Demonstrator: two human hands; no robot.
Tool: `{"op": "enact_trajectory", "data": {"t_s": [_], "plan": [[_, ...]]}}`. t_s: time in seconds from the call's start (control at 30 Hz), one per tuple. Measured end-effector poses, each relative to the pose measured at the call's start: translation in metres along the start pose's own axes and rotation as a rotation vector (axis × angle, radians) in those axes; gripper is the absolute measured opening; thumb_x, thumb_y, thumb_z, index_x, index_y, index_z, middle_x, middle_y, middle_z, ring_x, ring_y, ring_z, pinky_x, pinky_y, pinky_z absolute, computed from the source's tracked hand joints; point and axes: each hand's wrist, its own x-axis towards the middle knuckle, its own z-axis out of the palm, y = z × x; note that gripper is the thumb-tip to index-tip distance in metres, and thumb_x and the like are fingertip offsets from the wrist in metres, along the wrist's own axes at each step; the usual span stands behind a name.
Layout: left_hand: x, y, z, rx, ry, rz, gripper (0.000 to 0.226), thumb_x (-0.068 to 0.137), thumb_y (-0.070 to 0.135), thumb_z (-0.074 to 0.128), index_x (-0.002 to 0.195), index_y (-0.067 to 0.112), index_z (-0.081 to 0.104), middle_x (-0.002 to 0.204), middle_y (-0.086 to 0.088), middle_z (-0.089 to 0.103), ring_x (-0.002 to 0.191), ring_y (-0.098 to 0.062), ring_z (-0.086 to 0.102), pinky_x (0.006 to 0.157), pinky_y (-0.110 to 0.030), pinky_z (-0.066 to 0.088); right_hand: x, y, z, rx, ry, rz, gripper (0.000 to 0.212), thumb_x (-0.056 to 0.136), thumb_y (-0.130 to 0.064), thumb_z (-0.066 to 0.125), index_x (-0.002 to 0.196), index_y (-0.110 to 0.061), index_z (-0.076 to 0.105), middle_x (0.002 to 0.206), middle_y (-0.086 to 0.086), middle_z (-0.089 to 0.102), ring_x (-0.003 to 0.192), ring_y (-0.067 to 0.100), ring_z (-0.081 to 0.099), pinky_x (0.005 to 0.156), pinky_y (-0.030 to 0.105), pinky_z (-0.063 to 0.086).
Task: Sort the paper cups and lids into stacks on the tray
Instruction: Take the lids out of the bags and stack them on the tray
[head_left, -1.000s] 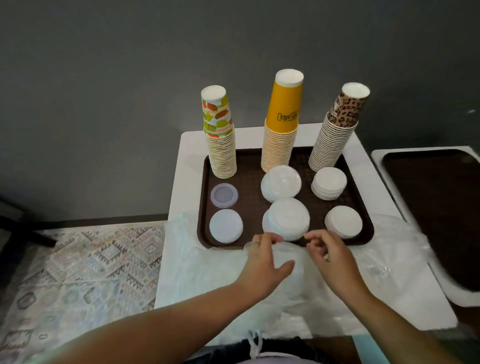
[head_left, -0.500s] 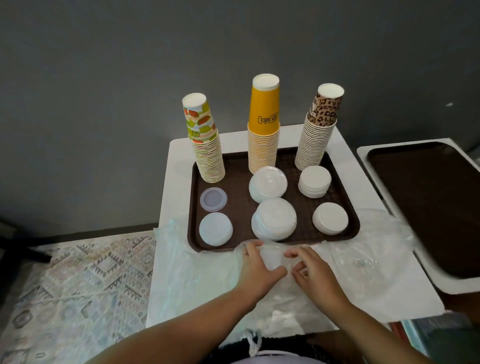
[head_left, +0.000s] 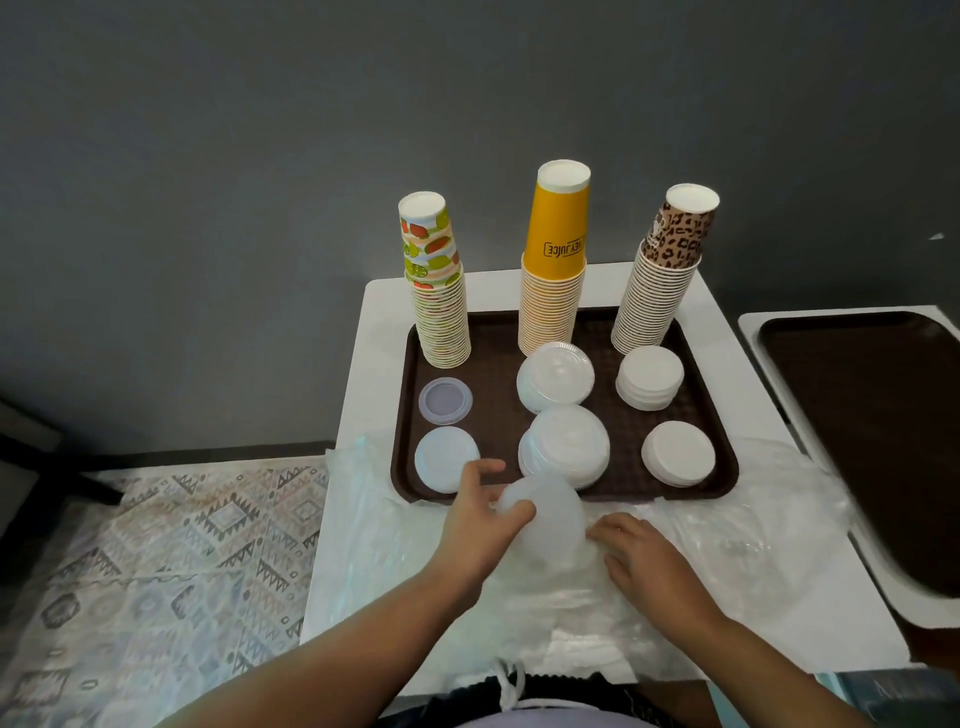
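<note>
Left hand (head_left: 480, 525) gripping a translucent plastic lid (head_left: 545, 517), thumb curled over its near edge, fingers behind it, just in front of the brown rectangular tray (head_left: 498, 364). Right hand (head_left: 641, 566) resting on crinkled clear plastic wrap (head_left: 753, 540), fingers bent and close together beside the lid. On the tray: fruit-print cup stack (head_left: 439, 306), yellow cup stack (head_left: 555, 280), leopard-print cup stack (head_left: 662, 280), white lid piles in front

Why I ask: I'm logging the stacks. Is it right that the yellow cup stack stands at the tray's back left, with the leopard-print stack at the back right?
Not quite: the head view shows the yellow cup stack at the back middle of the tray; the fruit-print stack is back left. The leopard-print stack is indeed back right.
</note>
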Motion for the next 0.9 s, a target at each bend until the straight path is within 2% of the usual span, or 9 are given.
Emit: {"op": "enact_trajectory", "data": {"t_s": [0.1, 0.2, 0.27, 0.33, 0.43, 0.6, 0.73, 0.83, 0.9], "plan": [[0.0, 0.013, -0.009, -0.109, 0.005, -0.001, 0.039, 0.085, 0.009, 0.06, 0.118, 0.023, 0.046, 0.1, -0.007, 0.06, 0.084, -0.015, 0.058, 0.074, -0.03, 0.047, 0.0, -0.001, -0.001, 0.055, 0.015, 0.005, 0.029, 0.091, -0.004, 0.054, 0.115, -0.016, 0.065, 0.11, -0.019, 0.046, 0.105, 0.009, 0.054, 0.086, 0.009, 0.036], [0.001, 0.025, -0.017, -0.172, -0.006, 0.013, 0.037, 0.089, 0.004, 0.053, 0.119, 0.025, 0.046, 0.099, -0.006, 0.059, 0.084, -0.014, 0.057, 0.075, -0.032, 0.048, -0.005, -0.012, -0.008, 0.154, 0.28, 0.024, 0.016, 0.091, -0.013, 0.056, 0.104, -0.023, 0.058, 0.1, -0.019, 0.046, 0.091, 0.002, 0.054, 0.073, 0.01, 0.042], [0.003, 0.032, -0.023, -0.219, -0.031, 0.014, 0.04, 0.09, 0.004, 0.051, 0.12, 0.03, 0.046, 0.108, -0.008, 0.058, 0.094, -0.018, 0.058, 0.078, -0.036, 0.053, -0.004, -0.026, -0.019, 0.219, 0.471, -0.046, 0.019, 0.089, -0.028, 0.053, 0.108, -0.026, 0.05, 0.102, -0.018, 0.042, 0.093, -0.003, 0.048, 0.076, 0.006, 0.039], [0.004, 0.036, -0.027, -0.264, -0.063, 0.01, 0.044, 0.092, 0.004, 0.048, 0.123, 0.035, 0.047, 0.113, -0.007, 0.056, 0.103, -0.023, 0.057, 0.075, -0.038, 0.055, 0.005, -0.043, -0.029, 0.269, 0.537, -0.183, 0.034, 0.086, -0.034, 0.052, 0.118, -0.026, 0.045, 0.115, -0.014, 0.04, 0.103, 0.0, 0.046, 0.087, 0.011, 0.04], [0.009, 0.041, -0.03, -0.308, -0.092, -0.01, 0.044, 0.094, 0.006, 0.043, 0.124, 0.036, 0.052, 0.111, -0.003, 0.056, 0.105, -0.026, 0.056, 0.067, -0.03, 0.053, 0.027, -0.065, -0.038, 0.16, 0.485, -0.397, 0.056, 0.083, -0.033, 0.061, 0.133, -0.026, 0.038, 0.136, 0.0, 0.036, 0.127, 0.013, 0.038, 0.106, 0.021, 0.032], [0.022, 0.055, -0.044, -0.429, -0.121, -0.118, 0.029, 0.097, 0.01, 0.04, 0.113, 0.019, 0.063, 0.108, -0.004, 0.06, 0.095, -0.026, 0.062, 0.069, -0.033, 0.058, 0.066, -0.086, -0.042, 0.026, 0.259, -0.56, 0.067, 0.083, -0.04, 0.06, 0.142, -0.034, 0.028, 0.146, -0.004, 0.028, 0.136, 0.008, 0.025, 0.112, 0.013, 0.018], [0.038, 0.059, -0.059, -0.373, -0.12, -0.134, 0.027, 0.098, 0.028, 0.047, 0.117, 0.017, 0.062, 0.111, -0.008, 0.057, 0.087, -0.022, 0.064, 0.074, -0.031, 0.056, 0.093, -0.098, -0.038, 0.221, 0.239, -0.446, 0.062, 0.085, -0.017, 0.062, 0.137, -0.039, 0.035, 0.134, -0.01, 0.039, 0.124, 0.007, 0.039, 0.102, 0.012, 0.031], [0.053, 0.064, -0.072, -0.046, -0.067, -0.024, 0.032, 0.099, 0.043, 0.039, 0.121, 0.025, 0.053, 0.097, 0.0, 0.055, 0.08, -0.013, 0.057, 0.077, -0.028, 0.05, 0.119, -0.11, -0.041, 0.409, 0.243, -0.312, 0.058, 0.09, -0.018, 0.063, 0.139, -0.032, 0.034, 0.131, -0.012, 0.042, 0.12, 0.001, 0.04, 0.099, 0.01, 0.036], [0.064, 0.067, -0.079, 0.106, -0.001, 0.063, 0.033, 0.098, 0.045, 0.039, 0.123, 0.026, 0.049, 0.093, 0.007, 0.054, 0.082, -0.007, 0.053, 0.073, -0.023, 0.046, 0.14, -0.117, -0.042, 0.558, 0.195, -0.193, 0.06, 0.09, -0.022, 0.063, 0.141, -0.029, 0.032, 0.133, -0.006, 0.047, 0.119, 0.007, 0.047, 0.098, 0.018, 0.042]]}}
